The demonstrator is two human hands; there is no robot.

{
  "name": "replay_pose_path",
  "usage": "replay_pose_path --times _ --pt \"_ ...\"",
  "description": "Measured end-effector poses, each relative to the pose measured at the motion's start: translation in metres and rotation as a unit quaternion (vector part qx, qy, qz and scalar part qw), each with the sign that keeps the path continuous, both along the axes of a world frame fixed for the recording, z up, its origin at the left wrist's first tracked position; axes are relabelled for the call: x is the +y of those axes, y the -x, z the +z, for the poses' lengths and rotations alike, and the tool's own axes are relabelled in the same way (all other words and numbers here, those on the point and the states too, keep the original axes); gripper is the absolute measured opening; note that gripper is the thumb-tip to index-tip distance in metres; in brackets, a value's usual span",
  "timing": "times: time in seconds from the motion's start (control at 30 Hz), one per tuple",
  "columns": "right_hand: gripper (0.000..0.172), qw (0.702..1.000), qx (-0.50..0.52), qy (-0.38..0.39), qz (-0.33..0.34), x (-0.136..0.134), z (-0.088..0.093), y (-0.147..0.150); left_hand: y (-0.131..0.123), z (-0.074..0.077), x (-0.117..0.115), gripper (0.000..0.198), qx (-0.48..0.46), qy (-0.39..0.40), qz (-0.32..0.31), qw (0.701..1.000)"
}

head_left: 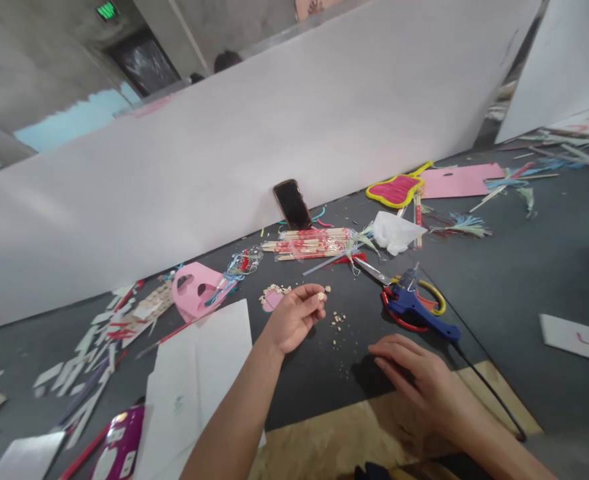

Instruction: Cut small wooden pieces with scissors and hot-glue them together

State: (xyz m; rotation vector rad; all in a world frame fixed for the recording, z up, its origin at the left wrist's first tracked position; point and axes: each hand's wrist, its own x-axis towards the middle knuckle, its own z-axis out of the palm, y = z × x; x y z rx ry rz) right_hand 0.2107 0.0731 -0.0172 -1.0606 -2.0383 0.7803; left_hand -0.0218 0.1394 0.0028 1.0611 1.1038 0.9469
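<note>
My left hand [294, 317] is closed in a pinch on a small beige bead-like piece [321, 296] between thumb and fingertips. Just behind it lies a pink shape [273, 299] edged with similar pieces, partly hidden by the hand. More small beige pieces [338, 320] are scattered on the dark tabletop between my hands. My right hand [414, 373] hovers low over the table, fingers stretched out and holding nothing. Beyond it rests a blue glue gun [419, 303] on top of scissors [373, 271], whose handles show red and yellow.
A phone [293, 203] leans on the white partition [254, 153]. In front lie wrapped wooden sticks [309, 245] and crumpled white tissue [397, 231]. White sheets [199, 373], a pink cut-out [194, 287] and paper scraps cover the left. The glue gun's cord [494, 393] runs past my right hand.
</note>
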Motion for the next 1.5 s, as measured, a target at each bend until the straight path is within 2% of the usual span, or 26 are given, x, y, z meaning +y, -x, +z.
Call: replay_pose_path --times 0.03,0.1,0.17,0.23,0.3,0.37,0.4,0.43,0.53,0.67,0.8,1.03,1.2,1.33,1.5 --pt "0.019 1.0 0.006 0.005 0.0 0.0 0.0 0.001 -0.003 0.004 -0.004 0.027 -0.096 0.04 0.002 0.995" --pt "0.019 1.0 0.012 0.013 0.005 0.001 0.002 0.003 -0.011 0.011 -0.012 0.024 -0.22 0.094 0.005 0.971" --pt "0.019 1.0 0.011 0.017 0.011 0.002 0.003 0.004 -0.017 0.015 -0.018 0.022 -0.261 0.112 0.005 0.959" --pt "0.019 1.0 0.01 0.017 0.014 0.002 0.004 0.005 -0.019 0.015 -0.02 0.022 -0.261 0.108 0.004 0.959" --pt "0.02 1.0 0.007 0.016 0.016 0.003 0.003 0.005 -0.016 0.012 -0.017 0.024 -0.206 0.081 0.004 0.975" --pt "0.02 1.0 0.003 0.013 0.015 0.002 0.0 0.005 -0.009 0.006 -0.008 0.025 -0.048 0.015 0.022 0.998" --pt "0.02 1.0 0.001 0.014 0.012 0.001 -0.002 0.005 -0.004 0.003 -0.001 0.024 0.072 -0.033 0.042 0.996" --pt "0.019 1.0 0.0 0.014 0.008 0.0 -0.004 0.005 0.0 -0.001 0.007 0.023 0.215 -0.092 0.067 0.97" --pt "0.02 1.0 -0.004 0.011 0.001 -0.004 -0.012 0.007 0.008 -0.011 0.029 0.022 0.323 -0.129 0.082 0.934" --pt "0.02 1.0 -0.016 0.001 0.004 -0.008 -0.018 0.009 0.006 -0.024 0.045 0.023 0.401 -0.153 0.049 0.902" --pt "0.02 1.0 -0.004 0.024 0.009 -0.007 -0.018 0.008 0.002 -0.031 0.045 0.026 0.447 -0.161 0.014 0.88" --pt "0.02 0.999 0.014 0.044 0.004 -0.003 -0.018 0.008 0.009 -0.024 0.041 0.036 0.492 -0.18 -0.031 0.851" --pt "0.02 0.999 0.024 0.04 0.005 -0.003 -0.017 0.008 0.012 -0.019 0.043 0.026 0.537 -0.207 -0.023 0.817" --pt "0.02 0.999 0.017 0.048 0.008 -0.004 -0.019 0.007 0.01 -0.022 0.043 0.02 0.563 -0.239 -0.031 0.791" --pt "0.021 0.998 0.01 0.053 0.013 -0.004 -0.02 0.006 0.008 -0.03 0.029 0.032 0.585 -0.273 -0.041 0.763"
